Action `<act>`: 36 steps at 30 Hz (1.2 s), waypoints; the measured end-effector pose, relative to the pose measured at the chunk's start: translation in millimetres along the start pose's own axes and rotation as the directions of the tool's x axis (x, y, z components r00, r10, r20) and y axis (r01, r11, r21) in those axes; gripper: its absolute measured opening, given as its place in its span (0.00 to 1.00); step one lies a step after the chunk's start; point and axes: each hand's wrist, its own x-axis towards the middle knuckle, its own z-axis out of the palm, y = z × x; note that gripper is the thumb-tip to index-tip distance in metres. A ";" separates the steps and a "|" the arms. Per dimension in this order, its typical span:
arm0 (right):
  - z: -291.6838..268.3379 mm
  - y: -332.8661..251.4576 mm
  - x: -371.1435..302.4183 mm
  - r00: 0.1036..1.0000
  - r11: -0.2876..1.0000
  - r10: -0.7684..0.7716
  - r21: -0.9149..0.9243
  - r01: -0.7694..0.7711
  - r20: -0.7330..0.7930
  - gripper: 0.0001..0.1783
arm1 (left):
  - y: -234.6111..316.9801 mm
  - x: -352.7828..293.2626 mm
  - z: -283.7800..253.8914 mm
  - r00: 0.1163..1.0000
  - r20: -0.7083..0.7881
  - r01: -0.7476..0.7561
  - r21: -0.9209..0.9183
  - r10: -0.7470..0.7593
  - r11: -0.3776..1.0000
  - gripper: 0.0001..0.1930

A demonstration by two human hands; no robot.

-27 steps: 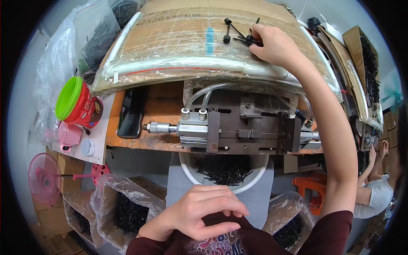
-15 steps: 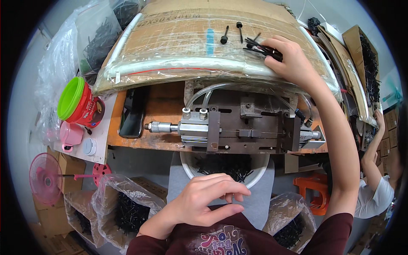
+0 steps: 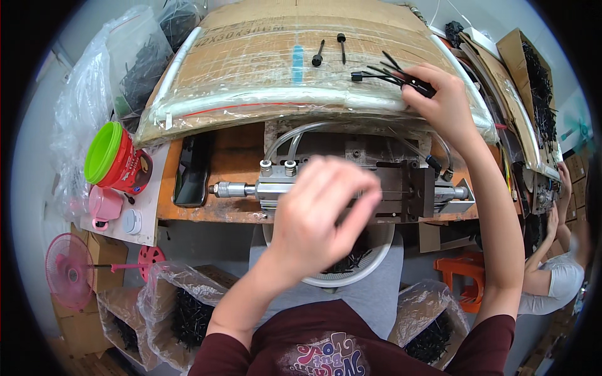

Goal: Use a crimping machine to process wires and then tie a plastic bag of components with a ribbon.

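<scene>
My right hand (image 3: pixel 439 94) is closed around a small bunch of thin black rods with thick heads (image 3: pixel 392 76), just above the plastic-wrapped cardboard pad. Two similar pieces, a black headed rod (image 3: pixel 318 54) and another black rod (image 3: pixel 342 49), lie on the pad to the left. My left hand (image 3: pixel 323 213) hangs over the metal clamping fixture (image 3: pixel 392 199), hiding its left middle part. That hand is blurred, its fingers bent, and whatever they may hold cannot be made out. Below the fixture, a white basket (image 3: pixel 370 276) with black rods rests at my lap.
The cardboard pad (image 3: pixel 238 69) covers the back of the wooden bench. At left are a phone (image 3: pixel 192 169), a red-and-green tub (image 3: pixel 122 160), a pink cup (image 3: pixel 105 203) and a pink fan (image 3: pixel 68 271). Bags of black rods (image 3: pixel 191 313) flank me. Another person (image 3: pixel 555 282) works at right.
My left hand has risen from over the basket to the fixture. My right hand has lifted the bunch of rods slightly and shifted right, its grip turned. The view has shifted a little.
</scene>
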 end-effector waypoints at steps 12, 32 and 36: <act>-14.7 -8.7 -6.0 0.941 0.920 0.300 0.214 -0.328 0.155 0.17 | -92.5 126.0 37.7 0.923 0.279 0.105 0.477 -0.264 0.873 0.12; -14.0 -65.2 -98.9 0.760 0.270 0.641 0.893 -0.360 0.112 0.24 | 14.9 -59.6 12.3 0.960 0.254 0.059 0.232 -0.119 0.971 0.12; -9.0 -81.7 -121.4 0.684 0.178 0.721 0.923 -0.342 0.114 0.26 | 8.4 -64.9 28.7 0.959 0.270 -0.020 0.379 -0.090 0.925 0.11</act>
